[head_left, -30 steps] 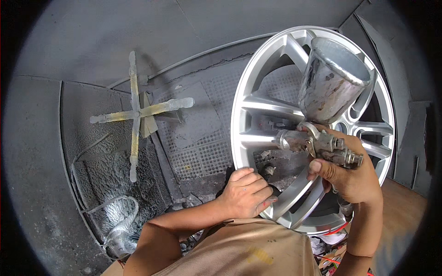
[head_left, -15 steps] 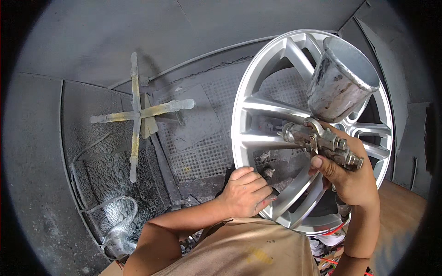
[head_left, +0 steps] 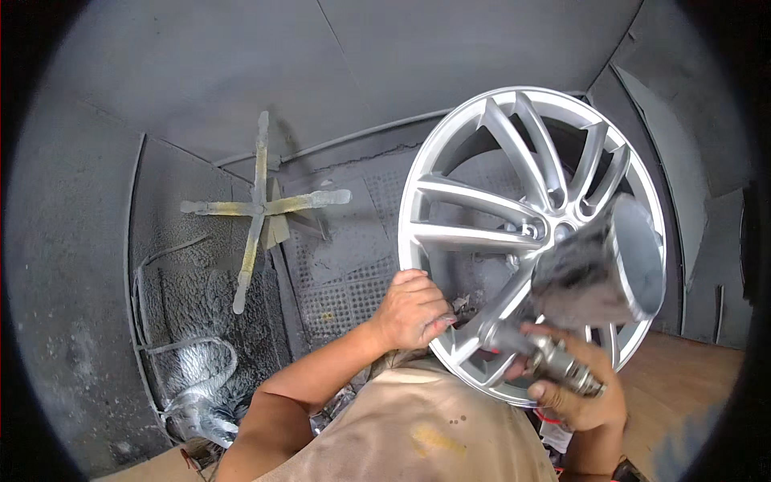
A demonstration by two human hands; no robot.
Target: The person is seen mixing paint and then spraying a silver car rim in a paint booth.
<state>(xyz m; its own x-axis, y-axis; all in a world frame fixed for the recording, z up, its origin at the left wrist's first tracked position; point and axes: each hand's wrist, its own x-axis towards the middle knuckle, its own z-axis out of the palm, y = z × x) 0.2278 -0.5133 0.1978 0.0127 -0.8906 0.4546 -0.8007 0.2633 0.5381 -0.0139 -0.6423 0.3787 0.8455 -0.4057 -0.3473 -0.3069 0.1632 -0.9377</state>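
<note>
A silver multi-spoke car wheel rim (head_left: 504, 132) stands tilted in front of me, its spoked face toward me. My left hand (head_left: 415, 312) is closed round the rim's lower left edge, and its fingertips behind the edge are hidden. In my right hand (head_left: 582, 394) is a metal spray gun (head_left: 566, 368), held low in front of the rim's lower right. The gun's paint-smeared cup (head_left: 580, 269) tilts to the right and covers some of the spokes; gun and cup are blurred by motion.
On the left stands a cross-shaped stand (head_left: 259, 210) with paint-crusted, yellowish arms. A perforated panel (head_left: 329, 281) lies behind the rim. Grey booth walls (head_left: 201, 72) surround it. A bent, coated pipe (head_left: 210, 344) sits at lower left, and brown flooring (head_left: 683, 377) shows at lower right.
My right hand has brought the spray gun down from the rim's middle to its lower part, tipping the cup rightward. The rim has turned, and my left hand has stayed on its edge.
</note>
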